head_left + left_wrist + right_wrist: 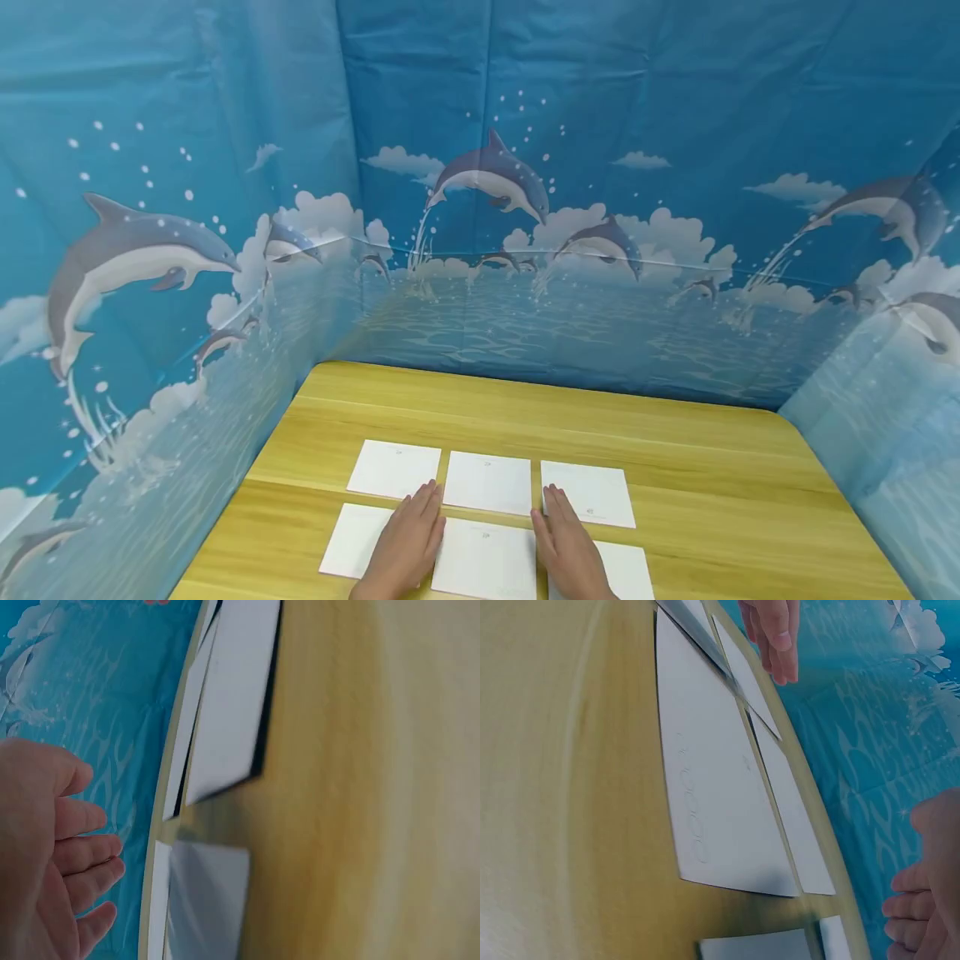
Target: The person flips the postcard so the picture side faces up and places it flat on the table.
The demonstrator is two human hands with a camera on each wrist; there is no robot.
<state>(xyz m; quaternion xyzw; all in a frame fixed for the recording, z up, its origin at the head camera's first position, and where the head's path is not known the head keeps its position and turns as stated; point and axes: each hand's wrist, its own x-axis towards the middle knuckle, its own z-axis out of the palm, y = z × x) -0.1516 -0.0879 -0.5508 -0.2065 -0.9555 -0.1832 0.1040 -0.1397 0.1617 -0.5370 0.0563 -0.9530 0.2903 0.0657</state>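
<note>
White rectangular cards lie flat in two rows of three. The back row has a left card (393, 469), a middle card (487, 483) and a right card (588, 493), with small faint marks. My left hand (408, 537) is between the front left card (351, 537) and the front middle card (483, 562), fingers extended forward. On the other side, my right hand (572, 550) partly covers the front right card (628, 571). Both hands hold nothing. In the right wrist view, faint loops line one edge of a card (720, 780). Whether the hands touch the cards, I cannot tell.
The cards lie on a yellow wood-grain table (735, 500) with rounded back corners. A blue curtain (585, 333) printed with dolphins, clouds and water surrounds the table at the back and both sides.
</note>
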